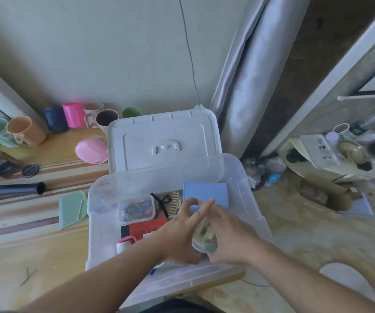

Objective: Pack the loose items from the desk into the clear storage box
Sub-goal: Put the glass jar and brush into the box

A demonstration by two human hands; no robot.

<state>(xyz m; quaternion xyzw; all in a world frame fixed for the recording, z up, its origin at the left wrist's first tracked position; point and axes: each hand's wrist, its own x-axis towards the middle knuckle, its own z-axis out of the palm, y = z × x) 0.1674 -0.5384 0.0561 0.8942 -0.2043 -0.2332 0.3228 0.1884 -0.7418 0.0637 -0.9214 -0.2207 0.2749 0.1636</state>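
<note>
Head view: a small clear container [204, 236] with blurred greenish contents sits between both hands, above the near right part of the clear storage box [105, 222]. The right hand [229, 236] wraps it from the right, fingers curled around its side. The left hand [182, 231] touches its left side with fingers raised and loosely spread. Its long axis runs near-to-far, tilted up. Beyond lie a blue box [205, 192] and a clip case [136, 208].

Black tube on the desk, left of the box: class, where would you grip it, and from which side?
Grip the black tube at mid-length, from above. It lies flat and lengthwise across the desk, with its round sides free for fingers.
</note>
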